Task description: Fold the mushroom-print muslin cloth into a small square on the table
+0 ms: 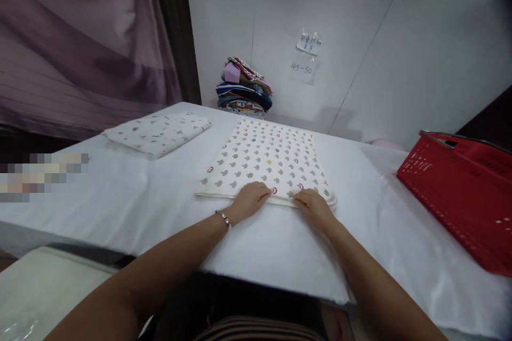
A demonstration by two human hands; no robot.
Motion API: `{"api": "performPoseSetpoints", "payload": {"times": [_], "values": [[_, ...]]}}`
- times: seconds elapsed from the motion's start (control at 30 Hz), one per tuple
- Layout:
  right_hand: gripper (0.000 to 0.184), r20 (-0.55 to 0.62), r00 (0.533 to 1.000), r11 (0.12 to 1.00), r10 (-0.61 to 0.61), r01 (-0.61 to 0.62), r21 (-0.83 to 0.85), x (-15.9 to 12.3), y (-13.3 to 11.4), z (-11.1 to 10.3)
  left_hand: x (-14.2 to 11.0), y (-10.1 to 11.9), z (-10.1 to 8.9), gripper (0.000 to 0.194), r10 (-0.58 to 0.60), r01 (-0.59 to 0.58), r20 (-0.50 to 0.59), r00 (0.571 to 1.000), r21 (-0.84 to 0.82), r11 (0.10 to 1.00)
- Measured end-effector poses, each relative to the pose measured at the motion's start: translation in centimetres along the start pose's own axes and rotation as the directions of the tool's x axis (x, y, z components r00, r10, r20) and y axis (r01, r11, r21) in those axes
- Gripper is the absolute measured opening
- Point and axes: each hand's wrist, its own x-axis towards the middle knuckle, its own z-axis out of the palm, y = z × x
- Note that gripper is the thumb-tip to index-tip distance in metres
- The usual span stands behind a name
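A folded white cloth (266, 160) lies flat, printed with small grey mushroom-like shapes and a few coloured ones. Its layered near edge faces me. My left hand (251, 198) grips that edge left of its middle, fingers on top and thumb tucked from sight; a bracelet circles the wrist. Farther right along the same edge, my right hand (314, 206) pinches the cloth too. The right front corner of the cloth looks rounded, with several layers showing.
A white-covered table (132, 192) carries the cloth. Another folded printed cloth (160, 133) lies at the back left, and a red plastic basket (460, 186) stands at the right. Behind the far edge is a pile of folded fabrics (245, 90); handwritten paper notes (304, 66) hang on the wall.
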Motion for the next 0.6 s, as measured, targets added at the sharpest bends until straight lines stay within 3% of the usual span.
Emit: {"api": "performPoseSetpoints", "payload": {"times": [0.17,0.37,0.5,0.6], "values": [[0.019,-0.142,0.989,0.999,-0.039,0.043,0.020,-0.9,0.6,1.8,-0.2,0.3,0.2,0.018,0.031,-0.030,-0.037,0.999,0.026,0.999],[0.020,-0.117,0.990,0.997,-0.072,0.073,0.004,-0.8,0.8,1.9,-0.5,0.1,0.4,0.027,0.171,-0.172,0.031,0.985,0.063,0.983],[0.021,-0.094,0.987,0.990,-0.127,0.132,0.050,-0.7,0.5,1.5,-0.6,0.2,0.4,0.013,0.168,-0.177,0.078,0.983,0.127,0.976],[0.021,-0.068,0.988,0.987,-0.137,0.142,0.073,-0.7,0.2,1.1,-0.3,0.3,0.5,0.016,0.142,-0.157,0.092,0.986,0.191,0.969]]}}
